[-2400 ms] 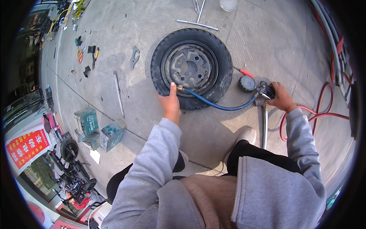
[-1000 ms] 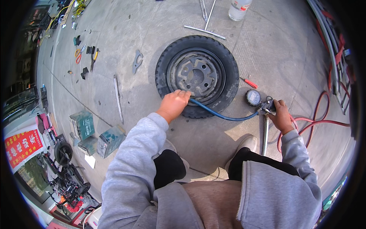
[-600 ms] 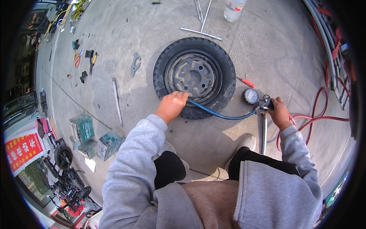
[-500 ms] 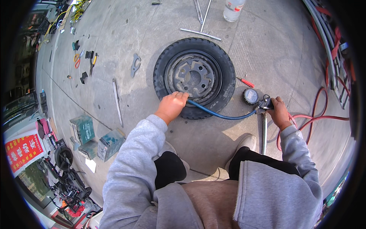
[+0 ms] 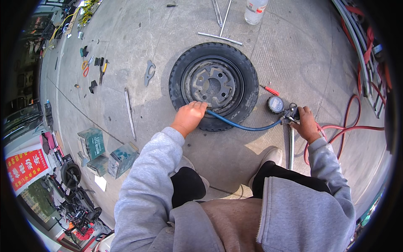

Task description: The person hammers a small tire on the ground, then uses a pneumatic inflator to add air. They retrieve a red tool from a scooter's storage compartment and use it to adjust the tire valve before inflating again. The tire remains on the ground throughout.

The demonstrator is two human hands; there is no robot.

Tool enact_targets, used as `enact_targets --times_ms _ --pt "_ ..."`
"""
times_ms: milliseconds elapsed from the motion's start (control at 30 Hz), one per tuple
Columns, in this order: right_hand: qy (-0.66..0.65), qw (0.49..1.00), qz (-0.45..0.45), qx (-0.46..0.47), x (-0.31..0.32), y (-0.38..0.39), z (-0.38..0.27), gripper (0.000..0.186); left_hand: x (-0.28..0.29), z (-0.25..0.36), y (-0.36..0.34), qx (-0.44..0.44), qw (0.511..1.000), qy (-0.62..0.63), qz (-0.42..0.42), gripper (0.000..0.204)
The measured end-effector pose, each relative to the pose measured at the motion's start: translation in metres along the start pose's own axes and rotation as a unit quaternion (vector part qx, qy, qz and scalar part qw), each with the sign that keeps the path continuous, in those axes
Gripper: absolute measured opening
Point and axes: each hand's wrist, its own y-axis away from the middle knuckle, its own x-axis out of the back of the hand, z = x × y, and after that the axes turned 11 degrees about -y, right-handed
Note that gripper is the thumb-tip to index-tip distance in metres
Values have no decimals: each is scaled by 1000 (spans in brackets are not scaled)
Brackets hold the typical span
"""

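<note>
A black tyre on a dark steel wheel rim lies flat on the concrete in front of me. At the rim's near edge my left hand is closed on the end of a blue air hose; the fitting under my fingers is mostly hidden. The hose curves right to a tyre inflator with a round digital gauge. My right hand is wrapped round the inflator's body. From there a red air hose runs off to the right.
A red-handled screwdriver lies right of the tyre. A metal bar is near my right foot. Leftward are a tyre lever, a flat grey tool, pliers and boxes. Beyond the tyre are a T-shaped wrench and a bottle.
Both hands keep their grip and place. The view has shifted very slightly; the tyre, hose and inflator otherwise look the same.
</note>
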Motion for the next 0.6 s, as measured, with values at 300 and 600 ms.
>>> enact_targets --times_ms 300,600 --pt "-41 999 -14 6 2 1 6 72 -19 -9 7 515 816 180 193 45" --pt "-7 1000 -21 11 4 0 0 66 -70 42 3 690 586 342 253 53"
